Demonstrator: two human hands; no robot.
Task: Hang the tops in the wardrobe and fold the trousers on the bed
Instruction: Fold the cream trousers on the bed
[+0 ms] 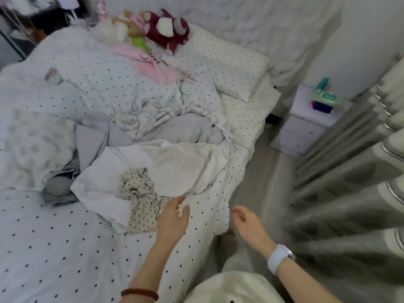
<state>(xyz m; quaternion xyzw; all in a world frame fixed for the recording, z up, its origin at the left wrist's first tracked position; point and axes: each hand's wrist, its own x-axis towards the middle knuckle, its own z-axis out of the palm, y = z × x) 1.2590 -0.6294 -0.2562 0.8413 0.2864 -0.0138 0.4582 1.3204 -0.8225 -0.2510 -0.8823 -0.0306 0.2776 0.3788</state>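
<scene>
A heap of clothes lies on the polka-dot bed point(54, 248). On top is a white garment point(175, 165), with a crumpled cream dotted garment point(140, 197) at its near edge. Behind them lie grey garments point(192, 127) and a white patterned one point(157, 114). A dark grey piece point(59, 189) sticks out at the left. My left hand point(173, 219) hovers open just right of the dotted garment, holding nothing. My right hand point(247, 221) hangs open over the bed's right edge, empty, with a white watch on its wrist.
Plush toys point(166, 29) and a pink garment point(153, 62) lie at the head of the bed beside a pillow point(229, 68). A white nightstand point(306, 125) with wipes stands at the right, next to grey curtains point(360, 171). A strip of floor runs between the bed and the curtains.
</scene>
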